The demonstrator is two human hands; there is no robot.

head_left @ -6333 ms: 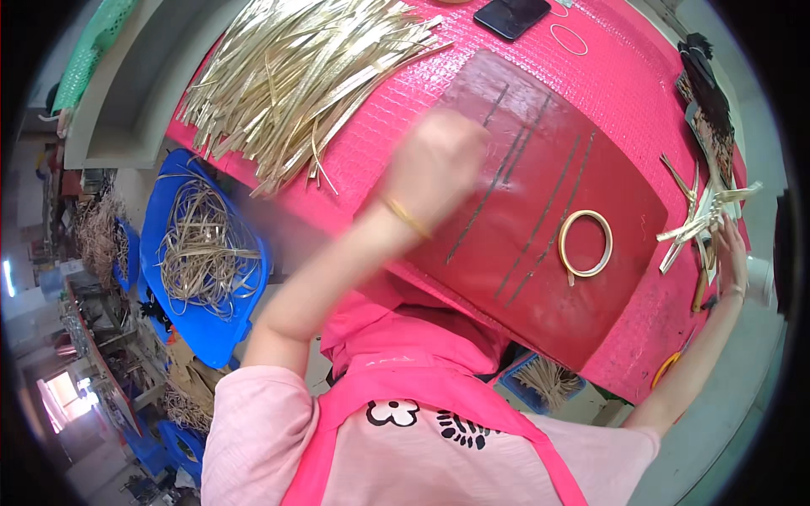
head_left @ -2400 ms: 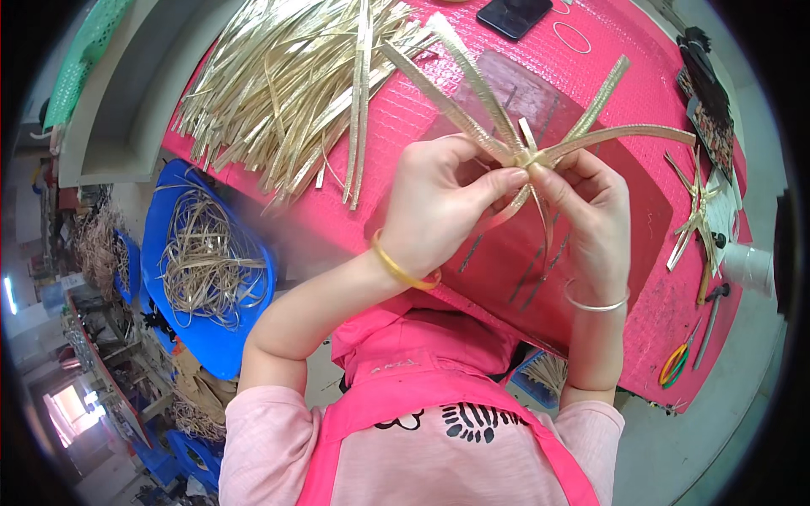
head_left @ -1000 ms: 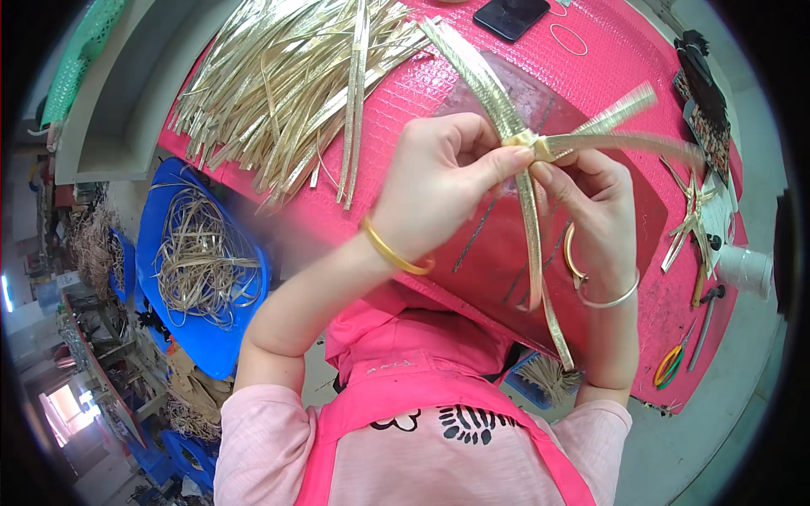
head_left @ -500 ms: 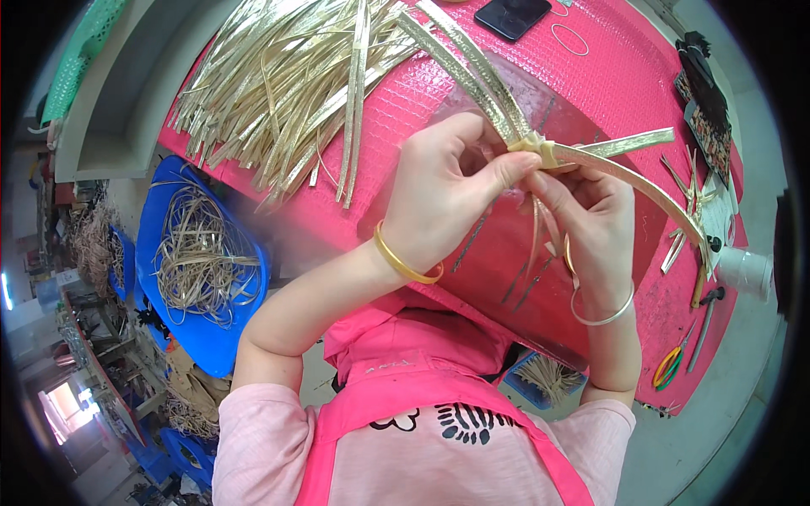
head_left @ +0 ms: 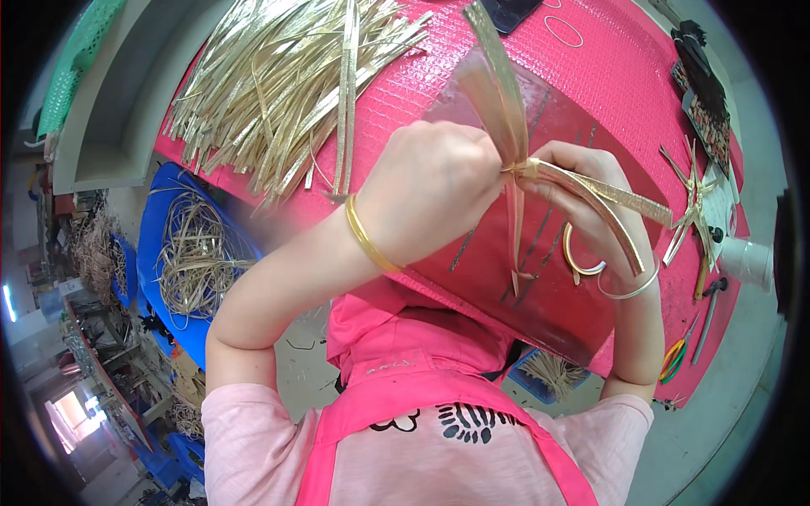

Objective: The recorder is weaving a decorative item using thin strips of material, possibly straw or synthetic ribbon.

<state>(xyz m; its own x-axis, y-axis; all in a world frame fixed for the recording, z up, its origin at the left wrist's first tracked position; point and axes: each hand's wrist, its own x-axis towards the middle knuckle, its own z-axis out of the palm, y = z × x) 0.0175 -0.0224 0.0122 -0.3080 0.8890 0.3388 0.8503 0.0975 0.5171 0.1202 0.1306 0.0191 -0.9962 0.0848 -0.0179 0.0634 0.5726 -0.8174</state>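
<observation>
Flat, shiny gold strips (head_left: 509, 105) meet in a small knot (head_left: 527, 169) between my hands, above the red sheet. Some ends stick up away from me, others fan out to the right, and a thinner one hangs toward me. My left hand (head_left: 439, 181) is closed in a fist just left of the knot, gripping a strip; its fingertips are hidden. With thumb and fingers, my right hand (head_left: 591, 181) pinches the knot from the right side. Each wrist wears a bangle, and a gold hoop (head_left: 570, 253) shows beside the right palm.
A big pile of gold strips (head_left: 270, 93) lies at the far left of the pink table (head_left: 392, 101). A similar knotted strip piece (head_left: 696, 198), scissors (head_left: 673, 358) and a white spool (head_left: 747, 266) are on the right. Blue tub (head_left: 156, 244) with tangled strips stands at left.
My left hand has turned into a fist and pulled slightly left. The upright strips have swung more upright, and the right-hand strips now droop lower. My right hand has moved slightly right.
</observation>
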